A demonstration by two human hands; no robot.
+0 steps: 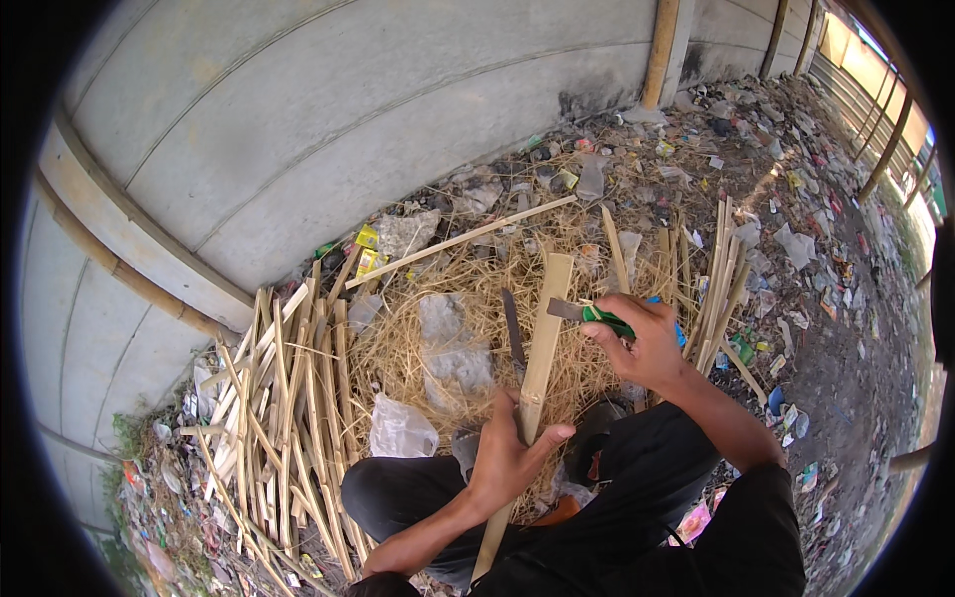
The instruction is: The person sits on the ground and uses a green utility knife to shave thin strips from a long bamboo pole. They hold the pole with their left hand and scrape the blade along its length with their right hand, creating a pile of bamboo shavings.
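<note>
My left hand (509, 460) is closed around a wide, pale bamboo slat (542, 348), which slants from between my legs up toward the far side. My thumb lies across its face and the fingers wrap its left edge. A knife (569, 309) with a green-wrapped handle is gripped in my right hand (645, 343). Its short, dark blade points left and meets the slat's right edge near the upper end; whether it cuts in, I cannot tell. Left of the slat, a long dark blade (513, 323) lies on the straw-like shavings (398, 343).
A pile of split bamboo strips (288, 428) lies at the left, and more strips (721, 284) lean at the right. One long strip (463, 242) lies across the far side. A grey panel wall (328, 109) stands behind. Scattered litter (796, 249) covers the ground; a clear plastic bag (402, 428) lies by my left knee.
</note>
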